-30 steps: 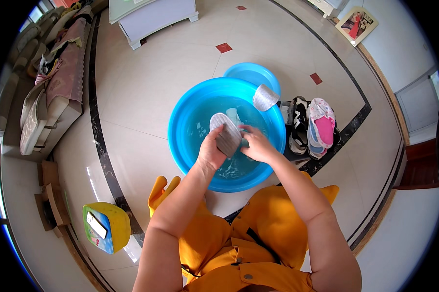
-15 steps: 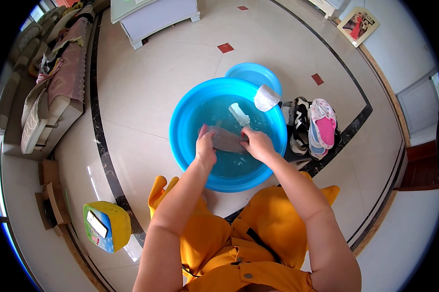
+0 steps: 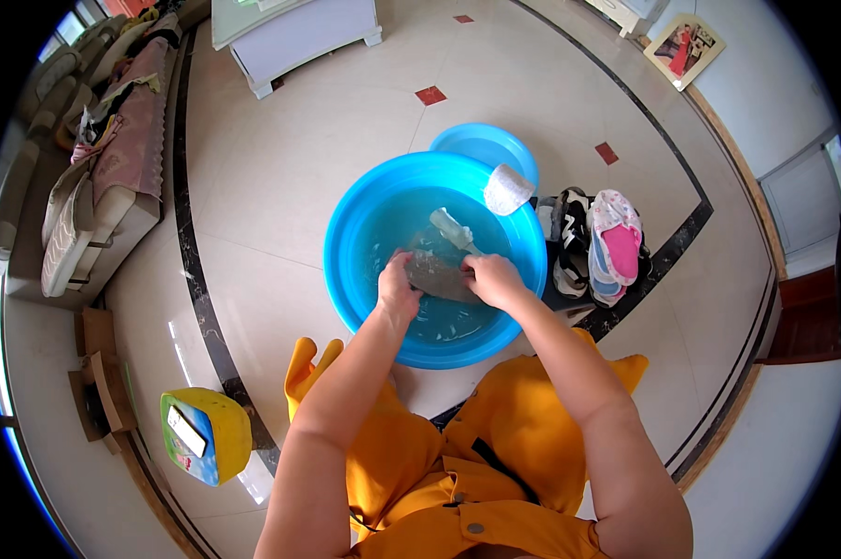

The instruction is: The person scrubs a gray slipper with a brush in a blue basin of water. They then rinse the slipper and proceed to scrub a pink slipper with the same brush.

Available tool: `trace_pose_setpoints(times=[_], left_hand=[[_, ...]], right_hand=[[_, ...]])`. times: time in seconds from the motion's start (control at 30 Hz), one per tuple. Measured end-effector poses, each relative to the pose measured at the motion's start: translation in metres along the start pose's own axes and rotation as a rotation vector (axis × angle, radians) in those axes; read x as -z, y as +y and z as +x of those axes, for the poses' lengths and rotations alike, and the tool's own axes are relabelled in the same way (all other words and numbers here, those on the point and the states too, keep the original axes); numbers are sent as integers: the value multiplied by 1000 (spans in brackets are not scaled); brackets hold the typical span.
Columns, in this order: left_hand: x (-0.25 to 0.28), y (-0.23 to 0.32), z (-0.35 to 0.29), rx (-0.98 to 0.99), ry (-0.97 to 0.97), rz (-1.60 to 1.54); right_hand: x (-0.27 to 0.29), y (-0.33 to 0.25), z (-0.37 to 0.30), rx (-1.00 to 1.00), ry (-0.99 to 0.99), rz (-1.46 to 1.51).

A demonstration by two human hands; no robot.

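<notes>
A large blue basin [image 3: 346, 200] of water stands on the floor in front of me. My left hand [image 3: 399, 287] is closed on the left end of a grey, sock-like cloth [image 3: 439, 278]. My right hand [image 3: 493, 280] pinches its other end, so the cloth is stretched between both hands at the water. Just beyond it a white, elongated thing [image 3: 450, 226] lies in the water, its lower end near my right fingers; its kind is unclear. A pale, sock-like cloth [image 3: 509, 190] drapes over the basin's far right rim.
Behind the large basin sits a smaller blue basin [image 3: 485, 142]. Several shoes [image 3: 616, 247] stand close on the right. A yellow container [image 3: 225, 433] with a phone [image 3: 186, 429] on top is at the left. A sofa [image 3: 127, 200] and a white cabinet [image 3: 299, 39] are farther off.
The grey cloth has been turned and looks smoother and darker. My left hand has shifted slightly right. The white thing in the water has drifted a little left and nearer.
</notes>
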State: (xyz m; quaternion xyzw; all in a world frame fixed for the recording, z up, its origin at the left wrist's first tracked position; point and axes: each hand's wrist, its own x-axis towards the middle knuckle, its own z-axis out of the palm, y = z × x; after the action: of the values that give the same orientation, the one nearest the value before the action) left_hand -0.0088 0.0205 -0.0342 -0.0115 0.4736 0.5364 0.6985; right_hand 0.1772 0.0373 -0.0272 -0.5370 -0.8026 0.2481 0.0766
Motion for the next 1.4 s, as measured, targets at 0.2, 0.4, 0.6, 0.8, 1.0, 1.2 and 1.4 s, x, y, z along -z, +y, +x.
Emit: trace_pose_setpoints(times=[0.2,0.4,0.6,0.8,1.0,1.2,1.4], left_hand=[[1,-2,2,-13,-22,0],[-5,0,-5,0,-155,245],[-20,6,-30,125,-340,-143],[-30,14,-50,162,-437,-176],[-30,17,-53,203,-436,-223],[-31,19,-56,203,-420,-238],[-29,12,-46,105,-392,-68]], right_hand=[[42,-19,2,148,25,382],[69,-54,-4,385,236,154],[59,-67,-7,424,234,114],[53,-65,-3,229,235,474],[49,-30,9,121,445,292],[42,-17,12,-99,199,592],[41,-17,14,-159,250,684]])
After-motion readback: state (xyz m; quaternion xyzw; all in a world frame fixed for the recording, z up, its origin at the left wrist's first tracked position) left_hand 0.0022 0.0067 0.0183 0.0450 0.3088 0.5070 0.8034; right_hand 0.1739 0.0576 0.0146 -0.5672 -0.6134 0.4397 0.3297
